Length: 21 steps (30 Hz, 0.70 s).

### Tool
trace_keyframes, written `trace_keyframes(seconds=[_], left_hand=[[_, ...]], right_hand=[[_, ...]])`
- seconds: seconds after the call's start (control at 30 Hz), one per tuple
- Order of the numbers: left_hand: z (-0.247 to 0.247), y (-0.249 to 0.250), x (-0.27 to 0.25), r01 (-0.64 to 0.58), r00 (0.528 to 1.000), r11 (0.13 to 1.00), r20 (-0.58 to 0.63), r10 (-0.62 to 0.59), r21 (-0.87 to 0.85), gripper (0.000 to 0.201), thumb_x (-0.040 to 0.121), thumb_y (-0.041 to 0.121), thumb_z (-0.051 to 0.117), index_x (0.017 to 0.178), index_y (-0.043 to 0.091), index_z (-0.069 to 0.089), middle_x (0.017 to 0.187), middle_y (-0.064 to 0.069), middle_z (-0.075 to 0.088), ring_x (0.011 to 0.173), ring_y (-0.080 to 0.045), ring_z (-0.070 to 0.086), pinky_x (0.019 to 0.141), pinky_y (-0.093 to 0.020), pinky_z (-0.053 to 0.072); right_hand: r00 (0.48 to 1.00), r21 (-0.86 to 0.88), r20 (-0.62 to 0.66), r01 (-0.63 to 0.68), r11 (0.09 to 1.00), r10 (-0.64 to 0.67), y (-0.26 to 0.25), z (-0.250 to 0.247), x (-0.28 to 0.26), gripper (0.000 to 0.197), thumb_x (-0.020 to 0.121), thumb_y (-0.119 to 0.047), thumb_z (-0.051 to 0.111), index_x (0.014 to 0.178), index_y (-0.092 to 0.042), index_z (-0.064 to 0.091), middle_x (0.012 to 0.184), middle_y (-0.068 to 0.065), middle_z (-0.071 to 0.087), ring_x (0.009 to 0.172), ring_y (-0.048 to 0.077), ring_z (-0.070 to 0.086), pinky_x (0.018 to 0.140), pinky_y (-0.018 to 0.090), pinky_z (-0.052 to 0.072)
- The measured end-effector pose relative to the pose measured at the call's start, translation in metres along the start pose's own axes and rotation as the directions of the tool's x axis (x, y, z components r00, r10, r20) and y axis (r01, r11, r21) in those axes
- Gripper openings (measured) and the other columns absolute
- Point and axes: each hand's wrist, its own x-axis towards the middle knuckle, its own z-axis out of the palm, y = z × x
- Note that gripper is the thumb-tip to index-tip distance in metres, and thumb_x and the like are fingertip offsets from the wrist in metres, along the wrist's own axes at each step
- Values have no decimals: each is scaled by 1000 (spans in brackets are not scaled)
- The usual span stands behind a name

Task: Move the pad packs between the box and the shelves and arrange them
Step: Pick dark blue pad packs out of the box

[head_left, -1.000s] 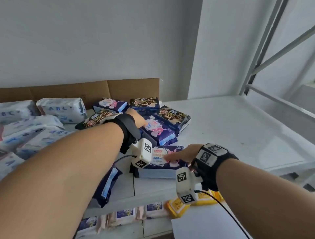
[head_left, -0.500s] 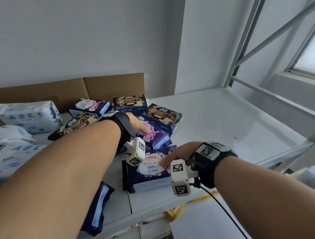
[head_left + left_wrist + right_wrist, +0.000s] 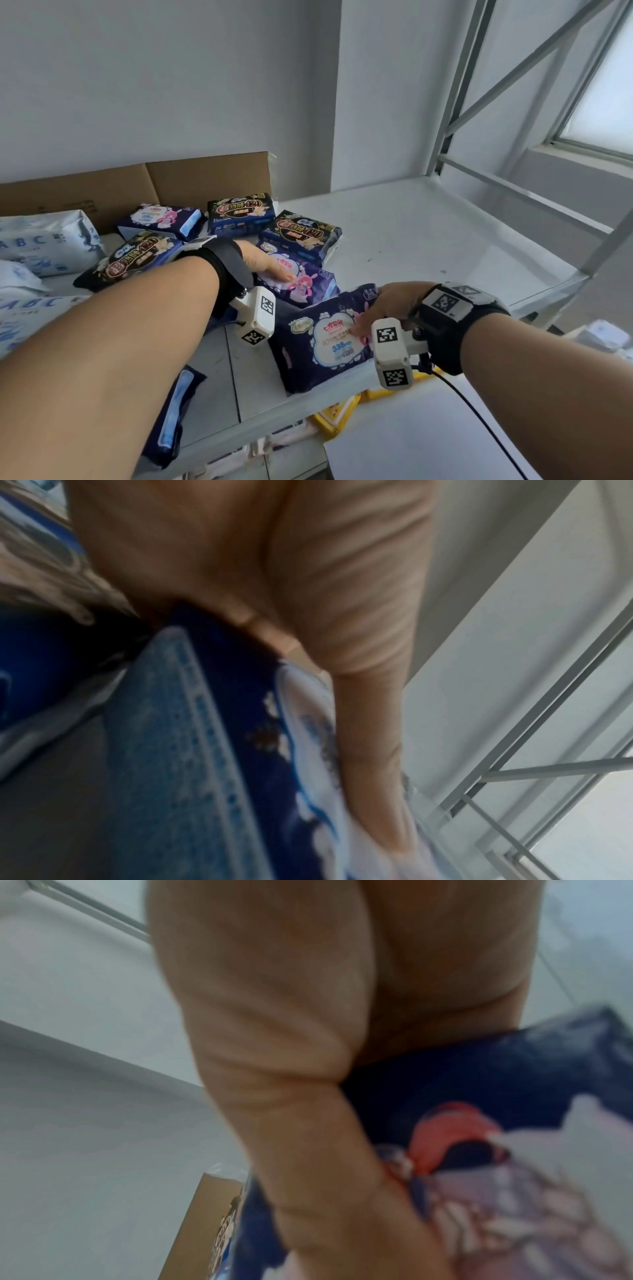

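A dark blue pad pack marked 338 (image 3: 329, 342) lies at the front edge of the white shelf (image 3: 428, 240). My right hand (image 3: 387, 305) grips its right end, thumb on the printed top and fingers behind the far edge; the right wrist view shows the same pack (image 3: 479, 1083) under the thumb (image 3: 308, 1123). Just behind it lies a dark blue pack with a pink bunny girl (image 3: 305, 284). My left hand (image 3: 270, 267) holds that pack (image 3: 192, 750) at its left end, thumb (image 3: 369, 750) flat on the top. Its fingers are hidden.
Three black-and-gold packs marked 420 (image 3: 239, 212) and another bunny pack (image 3: 161, 219) lie further back by the cardboard box wall (image 3: 205, 178). White ABC packs (image 3: 44, 240) fill the left. A blue pack (image 3: 174, 411) hangs over the front edge. Yellow packs (image 3: 339, 411) sit below. Metal frame bars (image 3: 513, 195) stand right.
My left hand came back from the far packs onto the bunny pack. My right hand has turned and tilted the 338 pack, with its right end raised.
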Motion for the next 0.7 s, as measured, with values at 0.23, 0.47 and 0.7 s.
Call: trace_keyframes(seconds=[0.23,0.47,0.7], left_hand=[[21,-2,-22,-68,926,996,-375,40,-60,83,55,52,82,117,3,56,97,-2,60,74,-13,52,58,-22,38],[84,29,-70,-317,856,843,-514,57,-434,81,48,63,77,103,6,61,114,-9,61,99,-25,56,95,-34,40],[191,89,-124,-410,869,611,-493,36,-677,58,64,41,82,105,4,65,100,-10,71,88,-17,70,83,-30,56]], right_hand=[[993,287,-3,117,951,-121,45,-21,-23,47,68,5,76,113,0,65,112,20,68,104,38,65,95,49,50],[915,525,-29,356,773,-402,113,-66,-64,48,70,27,56,68,-16,78,82,9,76,74,23,73,55,27,56],[891,464,-59,423,778,-449,214,-120,-126,39,59,13,70,93,-7,71,95,16,74,83,32,72,70,39,60]])
